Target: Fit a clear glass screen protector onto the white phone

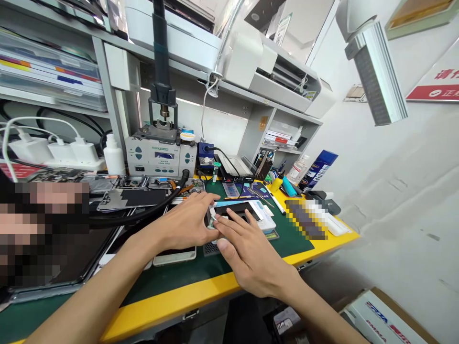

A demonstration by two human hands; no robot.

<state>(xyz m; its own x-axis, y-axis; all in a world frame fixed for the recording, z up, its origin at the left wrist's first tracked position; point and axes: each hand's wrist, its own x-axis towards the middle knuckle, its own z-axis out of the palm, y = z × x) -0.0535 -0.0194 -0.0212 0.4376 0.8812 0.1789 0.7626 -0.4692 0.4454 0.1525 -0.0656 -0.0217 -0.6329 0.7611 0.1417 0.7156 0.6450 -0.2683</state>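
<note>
Spanning the back, a grey shelf (233, 91) stands over the bench (175, 303), whose yellow edge borders a green mat (294, 241). At the rear sits the station (147, 157); its black hose (143, 219) curves forward, left of the hands. Both hands meet near the mat's middle. The left hand (188, 219) bends inward, thumb and fingers at the panel's left end; whether it grips anything, I cannot tell. The right hand (247, 251) is unclenched, fingers stretched forward over the panel. That panel (234, 209), black with a white border, lies under and just beyond the fingers, partly hidden. A phone (175, 257) lies below the left hand, partly covered. Right of the panel, well apart from both hands, rests a pen (275, 199). Near the station stands a small green tube (216, 172).
</note>
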